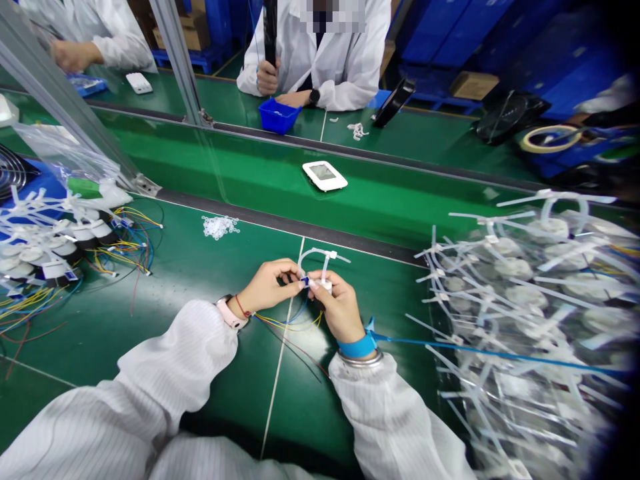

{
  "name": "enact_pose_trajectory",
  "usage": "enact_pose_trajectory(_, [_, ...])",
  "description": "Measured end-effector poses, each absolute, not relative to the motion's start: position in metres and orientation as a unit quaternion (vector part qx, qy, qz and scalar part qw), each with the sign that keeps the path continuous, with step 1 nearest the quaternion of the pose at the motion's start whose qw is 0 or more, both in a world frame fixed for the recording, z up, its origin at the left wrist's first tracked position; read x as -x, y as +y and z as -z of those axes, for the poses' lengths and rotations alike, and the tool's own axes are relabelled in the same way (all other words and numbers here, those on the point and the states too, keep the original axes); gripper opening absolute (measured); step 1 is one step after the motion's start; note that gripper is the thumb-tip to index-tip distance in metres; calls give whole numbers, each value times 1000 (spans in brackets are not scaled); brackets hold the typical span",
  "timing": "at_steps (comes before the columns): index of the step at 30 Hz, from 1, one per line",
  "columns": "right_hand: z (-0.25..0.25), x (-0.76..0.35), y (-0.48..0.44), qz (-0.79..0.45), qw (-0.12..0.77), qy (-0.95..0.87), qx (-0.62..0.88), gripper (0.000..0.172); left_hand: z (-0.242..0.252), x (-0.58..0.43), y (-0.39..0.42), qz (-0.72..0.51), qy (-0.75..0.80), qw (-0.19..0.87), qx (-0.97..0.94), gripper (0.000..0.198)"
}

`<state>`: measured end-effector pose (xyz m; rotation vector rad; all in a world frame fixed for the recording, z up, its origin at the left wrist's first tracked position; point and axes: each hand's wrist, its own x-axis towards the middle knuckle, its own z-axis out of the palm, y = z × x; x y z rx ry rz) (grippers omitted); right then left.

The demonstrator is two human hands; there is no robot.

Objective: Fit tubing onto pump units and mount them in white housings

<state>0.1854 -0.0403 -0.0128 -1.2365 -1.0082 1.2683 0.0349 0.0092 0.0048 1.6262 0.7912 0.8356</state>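
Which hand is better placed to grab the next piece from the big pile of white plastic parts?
Probably the right hand: it sits nearer the pile, while the left hand is farther away. Both hands are on a white plastic part, though, so the right would need to let go first.

Place: electronics assembly workshop, factory line
Under the left hand (pixel 267 287) and right hand (pixel 340 307): green conveyor bench (pixel 235 393)
Right wrist: blue antistatic strap (pixel 357 347)
Beyond both hands: aluminium frame post (pixel 175 60), co-worker's white smock (pixel 350 67), blue crates (pixel 430 33)
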Motion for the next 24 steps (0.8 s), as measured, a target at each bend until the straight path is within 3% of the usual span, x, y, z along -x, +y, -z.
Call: enact_pose_trajectory(24, [18,-189,-41,-546,533,-409,501,25,-3,-35,10,-340,322,575,-670,23])
